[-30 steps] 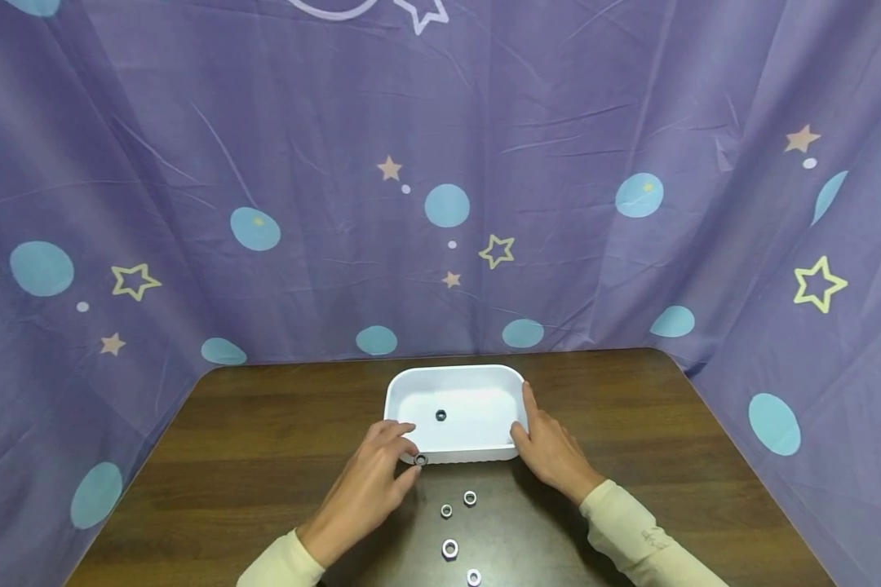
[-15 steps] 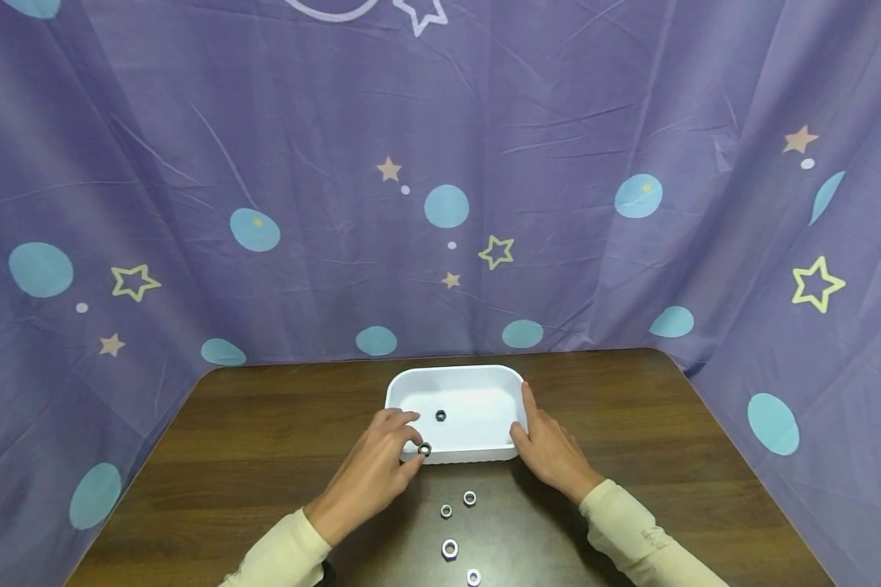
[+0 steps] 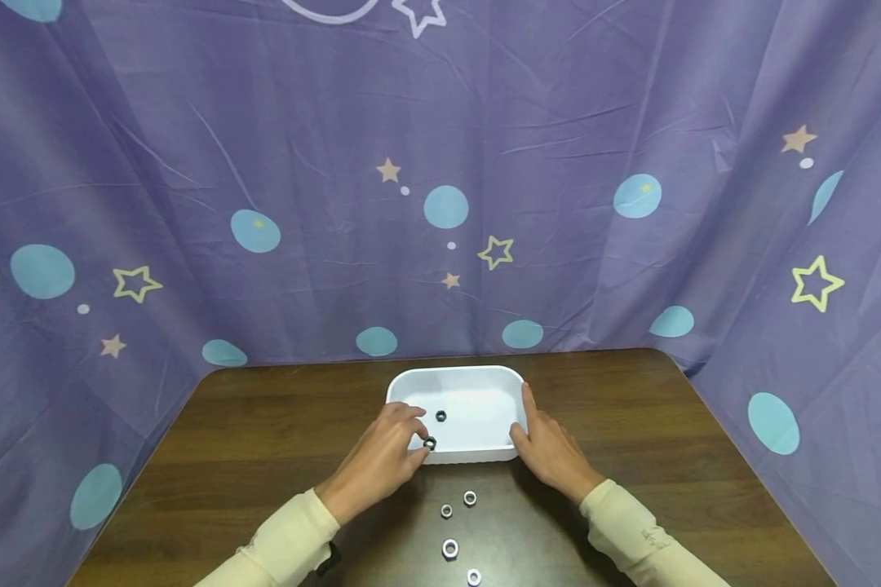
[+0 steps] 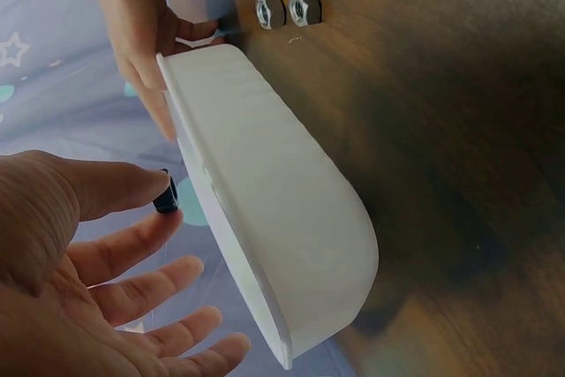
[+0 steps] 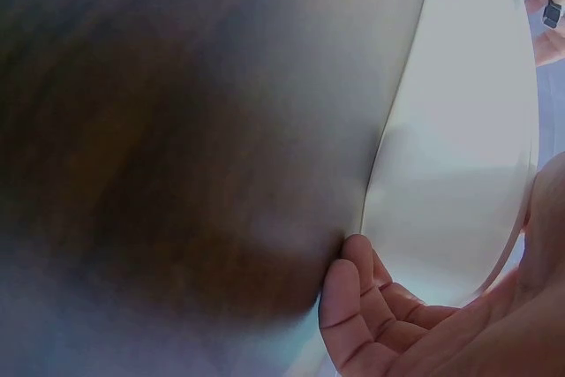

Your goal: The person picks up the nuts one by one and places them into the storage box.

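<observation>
My left hand [image 3: 382,452] pinches a dark hex nut [image 3: 429,443] between thumb and index finger, above the front left part of a white tray [image 3: 477,456]. In the left wrist view the pinched nut [image 4: 166,192] is beside the tray's rim, apart from it, with the other fingers spread. A second dark nut [image 3: 441,416] lies on the tray floor, left of its middle. My right hand [image 3: 555,454] grips the tray's right end; the right wrist view shows its fingers [image 5: 340,306] curled against the outer wall, low down.
Several silver nuts lie on the brown wooden table [image 3: 264,456] in front of the tray, among them a small nut [image 3: 446,511] and a larger nut [image 3: 450,549]. A purple curtain [image 3: 323,269] with stars and dots hangs behind and at both sides.
My left hand has carried its nut forward and slightly right, from the tray's front edge to over the inside. The right hand and tray have stayed in place.
</observation>
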The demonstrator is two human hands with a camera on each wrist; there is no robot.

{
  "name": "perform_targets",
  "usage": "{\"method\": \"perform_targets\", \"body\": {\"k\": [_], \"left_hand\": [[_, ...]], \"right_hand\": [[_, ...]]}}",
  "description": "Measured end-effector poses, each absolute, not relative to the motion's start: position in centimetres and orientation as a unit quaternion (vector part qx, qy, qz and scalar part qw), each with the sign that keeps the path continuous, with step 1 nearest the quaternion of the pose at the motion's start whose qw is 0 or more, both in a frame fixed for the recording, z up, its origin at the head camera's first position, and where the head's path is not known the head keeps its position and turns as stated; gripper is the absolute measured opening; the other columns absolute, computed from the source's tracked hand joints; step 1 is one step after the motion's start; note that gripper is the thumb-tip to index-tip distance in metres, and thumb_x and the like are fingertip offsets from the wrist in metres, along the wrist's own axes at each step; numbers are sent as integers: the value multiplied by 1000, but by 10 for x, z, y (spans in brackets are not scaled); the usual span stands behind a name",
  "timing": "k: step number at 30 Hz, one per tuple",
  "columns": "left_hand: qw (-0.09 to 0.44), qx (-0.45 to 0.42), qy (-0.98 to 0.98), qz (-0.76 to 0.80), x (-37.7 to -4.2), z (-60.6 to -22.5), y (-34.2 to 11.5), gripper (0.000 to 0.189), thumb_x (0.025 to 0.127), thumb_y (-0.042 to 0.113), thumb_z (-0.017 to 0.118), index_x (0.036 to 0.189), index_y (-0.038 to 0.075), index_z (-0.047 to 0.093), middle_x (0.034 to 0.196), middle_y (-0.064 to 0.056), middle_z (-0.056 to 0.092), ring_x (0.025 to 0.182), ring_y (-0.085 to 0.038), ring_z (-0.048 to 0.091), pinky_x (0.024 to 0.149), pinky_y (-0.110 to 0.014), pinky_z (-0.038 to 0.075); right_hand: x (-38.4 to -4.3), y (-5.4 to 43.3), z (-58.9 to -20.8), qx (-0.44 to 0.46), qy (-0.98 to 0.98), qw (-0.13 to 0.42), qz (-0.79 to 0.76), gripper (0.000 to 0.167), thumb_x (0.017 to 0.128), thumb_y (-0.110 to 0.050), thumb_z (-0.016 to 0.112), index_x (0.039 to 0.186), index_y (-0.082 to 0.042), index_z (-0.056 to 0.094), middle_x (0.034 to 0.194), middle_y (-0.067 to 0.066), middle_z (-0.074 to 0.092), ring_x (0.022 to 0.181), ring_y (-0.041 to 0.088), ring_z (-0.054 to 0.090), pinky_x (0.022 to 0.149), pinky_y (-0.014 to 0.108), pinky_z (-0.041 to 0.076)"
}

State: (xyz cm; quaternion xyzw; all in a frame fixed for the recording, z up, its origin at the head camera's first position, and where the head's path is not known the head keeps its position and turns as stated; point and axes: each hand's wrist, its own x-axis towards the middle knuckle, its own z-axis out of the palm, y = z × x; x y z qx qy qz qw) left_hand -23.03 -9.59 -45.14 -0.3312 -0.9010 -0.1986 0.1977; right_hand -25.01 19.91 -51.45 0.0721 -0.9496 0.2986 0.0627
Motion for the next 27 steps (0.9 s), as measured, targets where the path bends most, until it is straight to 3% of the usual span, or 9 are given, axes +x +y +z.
{"method": "perform_targets", "body": {"k": [13, 27], "left_hand": [[193, -355, -897, -178, -243, -446, -91, 15, 81, 2, 91, 89, 1, 78, 114, -18, 79, 113, -39, 69, 99, -50, 60], [183, -353, -898, -192, -261, -456, -79, 12, 84, 2, 90, 90, 2, 80, 104, -14, 79, 108, -35, 70, 97, -47, 60]], "right_hand": [[-252, 199, -516, 67, -949, 55, 302, 80, 108, -27, 55, 174, -1, 20, 140, 32, 68, 118, 49, 72, 95, 66, 57], [-250, 200, -513, 71, -949, 68, 299, 77, 106, -24, 56, 173, 0, 25, 134, 31, 71, 111, 47, 74, 90, 65, 58]]}}
